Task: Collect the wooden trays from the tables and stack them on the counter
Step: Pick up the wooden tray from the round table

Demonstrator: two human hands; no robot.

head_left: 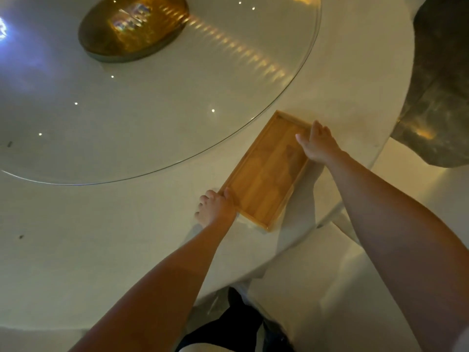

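Observation:
A rectangular wooden tray (pixel 266 171) lies flat and empty on the white round table (pixel 127 237), near its right edge and just outside the glass turntable. My left hand (pixel 215 207) grips the tray's near left corner, thumb over the rim. My right hand (pixel 317 143) rests on the tray's far right rim with fingers spread, thumb inside the tray. Whether the right fingers curl under the edge is hidden.
A large glass turntable (pixel 177 97) covers the table's middle, with a round golden centrepiece (pixel 134 26) at the top. A white chair seat (pixel 330 275) stands by the table's edge at lower right. Dark marbled floor (pixel 436 85) shows at upper right.

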